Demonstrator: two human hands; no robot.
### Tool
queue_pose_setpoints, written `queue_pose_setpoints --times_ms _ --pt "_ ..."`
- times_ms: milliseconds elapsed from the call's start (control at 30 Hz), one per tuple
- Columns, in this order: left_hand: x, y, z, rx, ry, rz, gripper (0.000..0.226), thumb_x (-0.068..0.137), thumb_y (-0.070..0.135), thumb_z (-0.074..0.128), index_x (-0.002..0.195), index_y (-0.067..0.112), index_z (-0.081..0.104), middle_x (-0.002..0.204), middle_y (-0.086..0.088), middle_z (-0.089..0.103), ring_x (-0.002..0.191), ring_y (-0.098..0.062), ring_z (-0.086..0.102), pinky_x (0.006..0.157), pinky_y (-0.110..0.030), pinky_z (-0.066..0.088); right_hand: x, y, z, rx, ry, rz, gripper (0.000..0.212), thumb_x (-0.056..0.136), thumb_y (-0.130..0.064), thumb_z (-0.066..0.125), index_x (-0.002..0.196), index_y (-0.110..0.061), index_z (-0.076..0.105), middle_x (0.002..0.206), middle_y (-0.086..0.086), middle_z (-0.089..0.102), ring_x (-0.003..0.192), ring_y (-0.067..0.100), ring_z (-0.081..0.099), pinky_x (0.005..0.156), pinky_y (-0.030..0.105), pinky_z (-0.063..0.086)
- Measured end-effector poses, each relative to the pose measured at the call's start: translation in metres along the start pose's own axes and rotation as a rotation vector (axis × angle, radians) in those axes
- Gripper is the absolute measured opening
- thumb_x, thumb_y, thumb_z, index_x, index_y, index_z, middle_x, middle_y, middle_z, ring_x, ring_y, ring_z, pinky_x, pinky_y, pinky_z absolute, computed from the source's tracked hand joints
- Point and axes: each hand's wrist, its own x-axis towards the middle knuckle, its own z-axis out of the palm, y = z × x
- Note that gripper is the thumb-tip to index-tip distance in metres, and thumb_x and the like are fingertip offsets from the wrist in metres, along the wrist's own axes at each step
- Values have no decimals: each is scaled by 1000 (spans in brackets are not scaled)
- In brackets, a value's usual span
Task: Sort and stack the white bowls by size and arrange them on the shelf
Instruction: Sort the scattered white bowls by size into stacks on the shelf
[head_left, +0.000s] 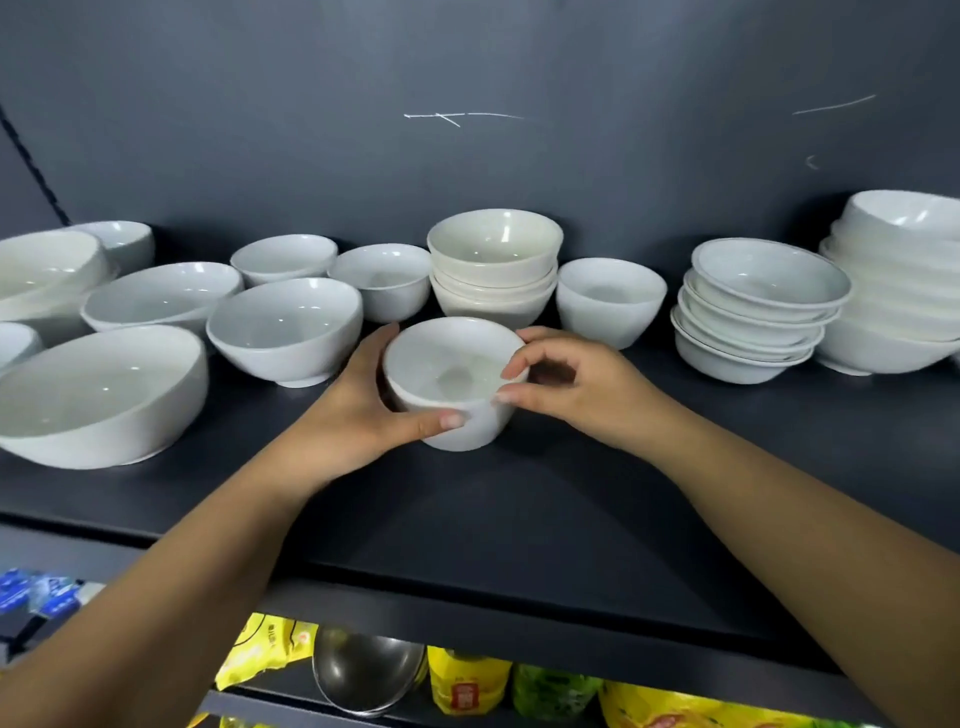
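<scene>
Just then, the small white bowl (452, 374) sat mouth-up at the middle of the dark shelf (519, 509), tipped slightly toward the person. Being round, it showed no long axis. The left hand (358, 410) cupped its left wall, thumb across the front, and the right hand (576, 384) pinched its right rim. It held nothing. Behind it stood a stack of cream bowls (493, 270), the top 1 empty.

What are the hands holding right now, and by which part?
One small white bowl. The left hand cups its left wall, thumb across the front; the right hand pinches its right rim with the fingertips.
</scene>
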Motion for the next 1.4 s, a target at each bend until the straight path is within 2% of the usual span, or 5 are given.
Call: queue_pose_setpoints --times_ms 200,467,900,1133,1400 --pt "-6 6 7 -164 13 7 77 42 46 78 113 31 53 110 13 65 101 5 60 78 -9 48 1 18 -45 -350 528 140 32 84 -25 65 114 -15 59 118 0 58 100 9 54 87 17 37" --pt "-12 -1 -9 -398 61 -38 57 53 40 73 105 21 61 105 5 71 107 -14 62 92 -31 45 24 38 -50 -752 457 207 46 88 -31 58 126 -7 49 135 11 44 123 27 42 99 32 32" --pt "-19 -2 -9 -269 103 52 82 44 44 77 119 16 55 113 3 66 106 -10 62 88 -28 49 -29 17 -44 -495 496 180 29 70 -30 77 64 -26 50 81 -11 48 75 5 46 65 3 32" --pt "-19 -6 -8 -224 82 56 92 41 49 76 124 20 51 113 11 65 101 3 61 76 -9 49 -30 25 -32 -271 420 303 89 69 -32 79 140 -18 28 135 -6 34 123 6 32 96 15 25" --pt "-20 -5 -7 -238 53 21 74 44 53 85 108 39 51 101 25 65 93 15 58 69 -3 45 -28 28 -31 222 529 221 93 47 -24 88 127 -12 40 115 -2 60 112 16 57 93 30 48"
